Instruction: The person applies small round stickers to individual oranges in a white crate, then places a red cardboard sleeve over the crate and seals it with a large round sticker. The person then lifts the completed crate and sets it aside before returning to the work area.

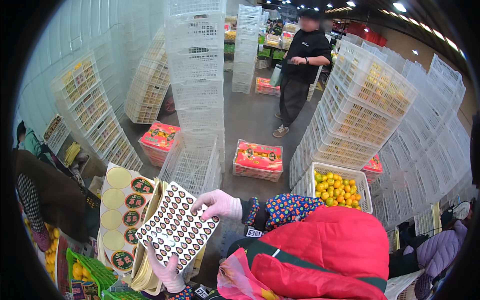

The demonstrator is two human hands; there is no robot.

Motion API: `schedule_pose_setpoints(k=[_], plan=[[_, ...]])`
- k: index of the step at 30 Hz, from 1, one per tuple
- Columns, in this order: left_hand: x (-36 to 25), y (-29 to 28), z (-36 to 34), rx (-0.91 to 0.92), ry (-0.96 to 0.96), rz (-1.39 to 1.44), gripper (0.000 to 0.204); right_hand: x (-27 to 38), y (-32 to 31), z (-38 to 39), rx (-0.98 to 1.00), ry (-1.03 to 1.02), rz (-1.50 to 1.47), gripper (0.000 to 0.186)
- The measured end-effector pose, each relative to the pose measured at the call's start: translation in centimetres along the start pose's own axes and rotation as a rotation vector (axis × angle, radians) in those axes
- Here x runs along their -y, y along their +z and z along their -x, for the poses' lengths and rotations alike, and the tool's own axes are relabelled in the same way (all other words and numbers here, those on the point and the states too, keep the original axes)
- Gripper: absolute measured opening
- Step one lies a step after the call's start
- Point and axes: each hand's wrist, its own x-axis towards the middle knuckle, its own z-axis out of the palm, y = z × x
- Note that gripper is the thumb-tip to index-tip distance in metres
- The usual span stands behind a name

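A white sheet of small dark oval stickers point(176, 227) is tilted in front of me, left of centre. My left hand point(167, 274), in a pale pink glove, grips its lower edge with the thumb on top; the other fingers are partly hidden. At the sheet's upper right edge, my right hand point(220, 204), gloved alike, has its fingers bent and closed on it. Whether a single sticker is between those fingertips is too small to tell. Just left of the sheet stands a larger sheet of round green-and-red labels point(131, 218), some places on it bare yellow, beside a stack of cream-coloured paper point(145, 270).
Oranges fill a white crate point(342, 190) on the right, beside tall crate stacks point(357, 105). An empty crate point(192, 162) stands ahead left. Red-topped fruit boxes point(257, 161) sit on the floor. A person in black point(305, 60) stands beyond; others sit at both sides. A green basket point(90, 270) is lower left.
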Motion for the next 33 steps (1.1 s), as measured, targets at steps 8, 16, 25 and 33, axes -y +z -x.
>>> schedule_pose_setpoints(k=[8, 16, 25, 33], plan=[[1.7, 0.0, 4.4, -0.103, 0.057, 0.076, 0.081, 4.6, 0.7, 2.4, -0.086, -0.035, 0.355, 0.041], [-2.3, -3.5, 9.3, -0.116, 0.315, -0.611, 0.027, 28.7, 1.0, 11.5, 0.065, -1.161, 0.859, 0.032], [-1.7, 2.5, 5.7, -0.123, 0.165, -0.196, 0.071, 29.8, -1.8, 13.8, 0.050, -1.382, 1.069, 0.069], [-0.3, 12.3, 1.0, -0.039, 0.132, -0.274, 0.065, 29.0, -10.7, 14.3, -0.054, -1.413, 1.084, 0.057]])
